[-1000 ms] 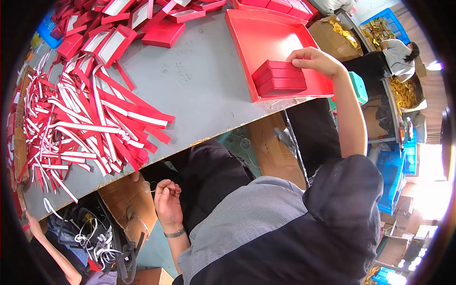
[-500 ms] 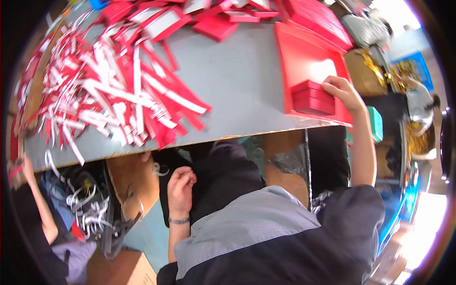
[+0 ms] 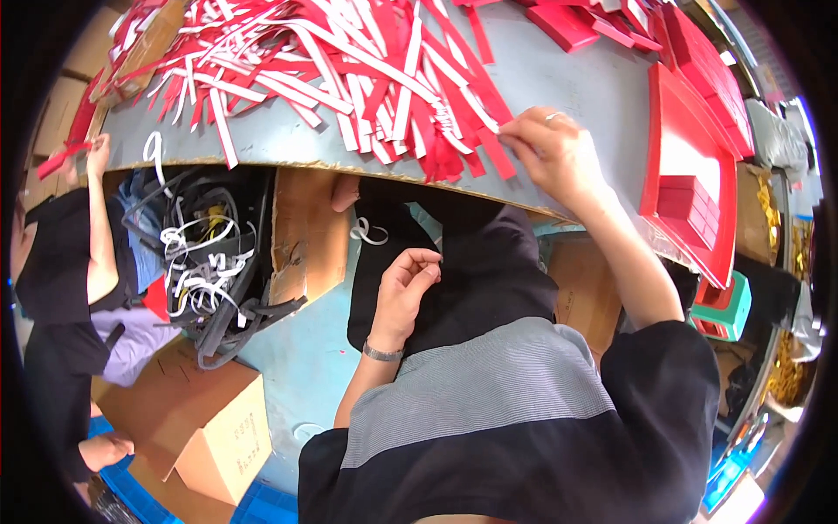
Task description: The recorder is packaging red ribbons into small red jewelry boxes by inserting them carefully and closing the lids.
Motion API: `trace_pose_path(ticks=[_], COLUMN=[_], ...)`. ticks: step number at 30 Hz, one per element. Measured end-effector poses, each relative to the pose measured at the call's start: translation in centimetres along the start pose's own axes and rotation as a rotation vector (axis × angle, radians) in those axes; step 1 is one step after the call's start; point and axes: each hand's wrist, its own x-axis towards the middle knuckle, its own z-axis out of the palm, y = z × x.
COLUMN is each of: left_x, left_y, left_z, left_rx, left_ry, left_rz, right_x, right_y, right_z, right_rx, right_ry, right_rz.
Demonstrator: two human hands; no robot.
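A large heap of red and white strips (image 3: 349,74) is spread over the grey table (image 3: 602,87). At the heap's right edge, the thumb and fingertips of my right hand (image 3: 559,162) pinch the end of a strip (image 3: 478,103). A ring is on one finger of this hand. My left hand (image 3: 403,297) hangs over my lap below the table edge, its fingers curled and thumb pressed in. Whatever it may hold is too small to make out. To the right, small red boxes (image 3: 688,208) sit stacked together in an open red tray (image 3: 656,131).
More red boxes (image 3: 563,28) lie along the table's far side. Under the table, a bin holds tangled white ribbon (image 3: 201,279) and dark straps. A cardboard box (image 3: 229,437) stands on the floor at lower left. At far left, another person's hand (image 3: 98,153) holds a red strip.
My right hand has left the stacked boxes in the tray and moved left to the strips. The view has shifted. My left hand stays over my lap.
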Motion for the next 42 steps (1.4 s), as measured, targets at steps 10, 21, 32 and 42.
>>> trace_pose_path(ticks=[10, 21, 32, 42], left_x=[0.9, 0.4, -3.4, -6.6], left_y=[3.2, 5.1, 3.6, 2.7], left_z=[2.6, 4.3, 1.8, 0.1], left_rx=[0.045, -0.190, -0.101, 0.024], left_ry=[-0.040, 0.010, 0.119, 0.297], left_rz=[0.169, 0.200, 0.130, 0.169], right_x=[-0.2, -1.8, -5.1, -5.2], right_y=[-2.2, -8.0, -10.9, -12.6], right_z=[1.1, 1.4, 5.3, 6.4], right_rx=[0.432, 0.345, 0.869, 1.139], right_ry=[-0.156, 0.134, -0.035, -0.118], right_rz=[0.052, -0.114, 0.122, 0.168])
